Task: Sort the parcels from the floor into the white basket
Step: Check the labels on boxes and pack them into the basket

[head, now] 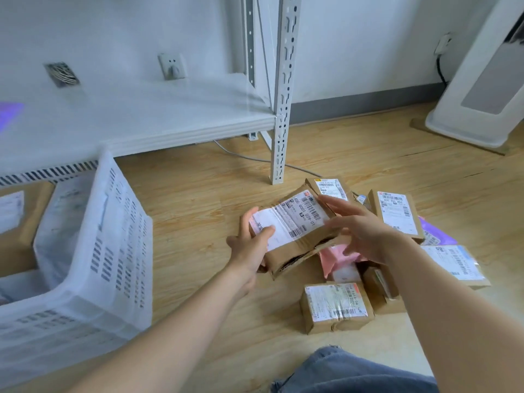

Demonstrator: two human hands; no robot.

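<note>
1. My left hand (251,245) has its fingers (266,231) clamped on the near-left end of a box (295,231), thumb on the label.
2. My right hand (365,236) lies open along its far-right end, fingers apart, steadying but not gripping as far as I can tell.
3. The box is off the floor (198,194), its long axis running from 8 to 2 o'clock.
4. The basket (113,251) lies at 9 o'clock, nearer my left hand.
5. The box is creased brown cardboard, taped, with a glossy white label.
6. More parcels (336,307) lie on the floor from 3 to 5 o'clock.
</note>
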